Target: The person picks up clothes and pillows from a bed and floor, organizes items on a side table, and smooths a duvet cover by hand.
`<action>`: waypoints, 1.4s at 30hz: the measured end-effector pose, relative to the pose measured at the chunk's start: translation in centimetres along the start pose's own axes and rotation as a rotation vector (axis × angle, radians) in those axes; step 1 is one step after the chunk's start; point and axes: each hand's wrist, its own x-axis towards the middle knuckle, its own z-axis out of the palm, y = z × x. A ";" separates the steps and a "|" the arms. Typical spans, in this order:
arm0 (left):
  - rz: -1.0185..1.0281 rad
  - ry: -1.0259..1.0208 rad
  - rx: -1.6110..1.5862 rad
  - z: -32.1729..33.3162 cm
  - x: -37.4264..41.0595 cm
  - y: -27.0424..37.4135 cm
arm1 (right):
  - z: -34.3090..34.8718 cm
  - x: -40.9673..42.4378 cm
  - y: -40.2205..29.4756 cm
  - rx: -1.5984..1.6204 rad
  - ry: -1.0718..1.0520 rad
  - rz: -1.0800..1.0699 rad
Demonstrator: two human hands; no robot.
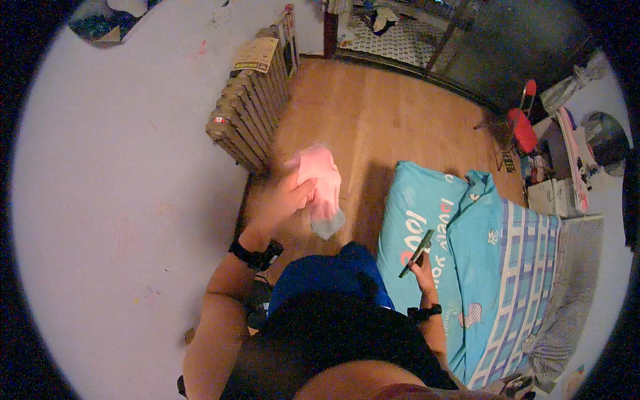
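My left hand is closed around a bunched pink cloth, its thumb pressed over the front. A pale grey end hangs below the fingers; whether it is a sock or another small garment cannot be told. Around that wrist sits a black strap with a small device. To the right, my right hand grips a thin dark flat object, seen nearly edge-on, perhaps a phone. It is held above a turquoise bed cover with printed lettering. Another black strap circles the right wrist.
An upright radiator with cardboard on top stands along the white wall. Wooden floor runs to a sliding door. A red folding chair and cluttered shelf stand beyond the bed.
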 end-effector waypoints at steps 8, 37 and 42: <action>0.363 0.215 0.317 -4.3 12.9 10.2 | -1.4 19.8 -5.9 -0.219 -0.012 -0.037; 0.587 1.081 0.532 -50.9 58.9 4.9 | 32.6 76.6 -43.6 -0.520 -0.521 -0.656; 0.038 0.973 -0.274 -46.3 51.5 -11.3 | 39.4 81.6 -46.0 -0.867 -0.550 -0.797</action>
